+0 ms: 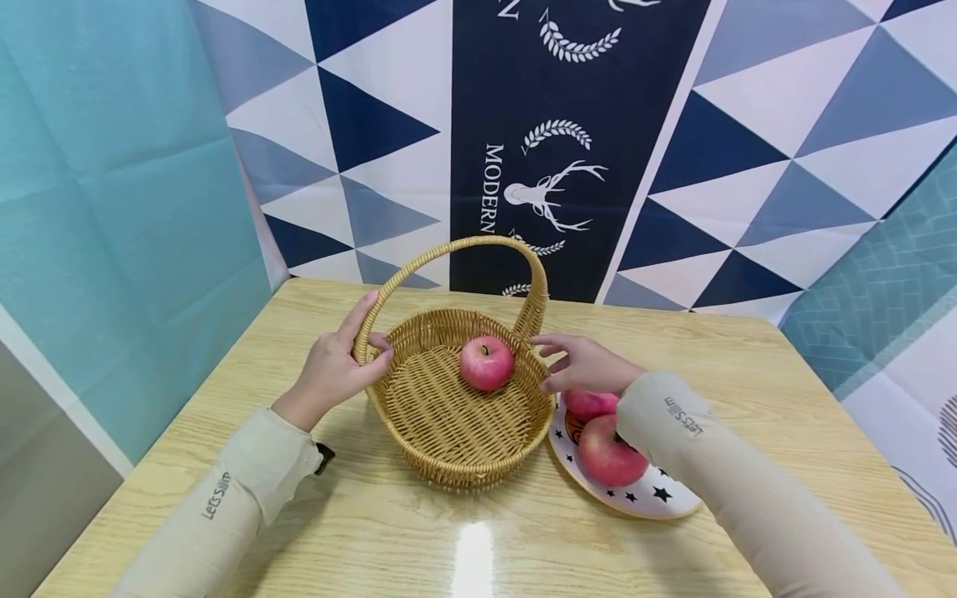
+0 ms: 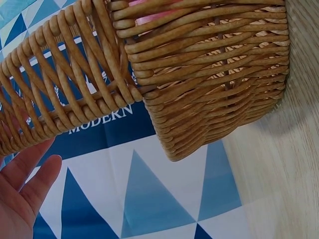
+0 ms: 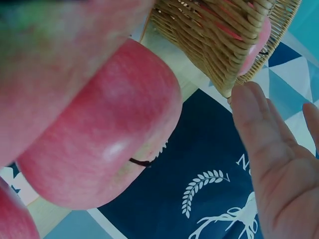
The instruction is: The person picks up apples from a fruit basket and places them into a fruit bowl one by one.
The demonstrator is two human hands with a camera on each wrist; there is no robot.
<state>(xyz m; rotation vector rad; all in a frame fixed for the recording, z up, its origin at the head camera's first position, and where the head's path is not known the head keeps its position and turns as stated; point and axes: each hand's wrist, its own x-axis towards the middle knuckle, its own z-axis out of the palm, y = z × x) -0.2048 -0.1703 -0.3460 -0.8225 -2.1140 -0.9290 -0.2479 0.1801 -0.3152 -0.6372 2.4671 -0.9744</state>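
Note:
A round wicker basket [image 1: 449, 477] with a tall arched handle [image 1: 463, 242] stands upright on the table. Inside it, near the right side, lies one red apple [image 1: 487, 363]. My left hand [image 1: 332, 370] holds the left foot of the handle, its thumb in front and a finger showing behind; in the left wrist view, two fingers [image 2: 42, 181] extend beneath the handle. At the basket's right rim is my right hand [image 1: 586, 364], fingers loosely extended and holding nothing. In the right wrist view, its fingertips [image 3: 246, 94] reach the basket's edge.
Right of the basket, a white plate [image 1: 661, 498] with black stars holds red apples [image 1: 609, 453], partly hidden under my right sleeve [image 1: 673, 415]. Patterned cloth [image 1: 389, 133] hangs behind the wooden table [image 1: 419, 548]. A light blue cloth [image 1: 134, 208] hangs on the left.

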